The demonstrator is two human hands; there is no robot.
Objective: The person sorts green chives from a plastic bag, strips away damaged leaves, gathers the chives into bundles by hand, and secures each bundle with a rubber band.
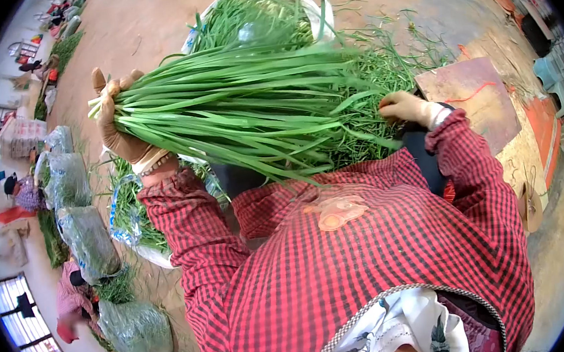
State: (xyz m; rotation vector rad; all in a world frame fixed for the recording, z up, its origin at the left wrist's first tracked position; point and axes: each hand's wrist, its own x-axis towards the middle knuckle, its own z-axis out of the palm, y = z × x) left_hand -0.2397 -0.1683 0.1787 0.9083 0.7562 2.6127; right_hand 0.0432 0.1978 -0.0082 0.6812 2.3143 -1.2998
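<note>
My left hand point(115, 120), in a tan glove, is wrapped around the pale root end of a large bunch of garlic chives point(235, 99). The long green leaves fan out to the right across my lap, and some tips look blurred. Near those tips is my right hand point(405, 108), gloved as well, with its fingers pinched together. What they hold, if anything, I cannot make out. Loose green trimmings point(375, 131) lie beneath and beside the right hand. Just beyond the bunch, a white plastic bag point(321, 15) stands open, full of more greens.
A flat brownish board point(470, 102) is at my right, with a red string across it. To the left, another bag of greens point(134, 216) sits close by. Wrapped bundles point(86, 240) line the left side, where other people point(74, 295) sit. A blue-grey stool point(548, 75) stands far right.
</note>
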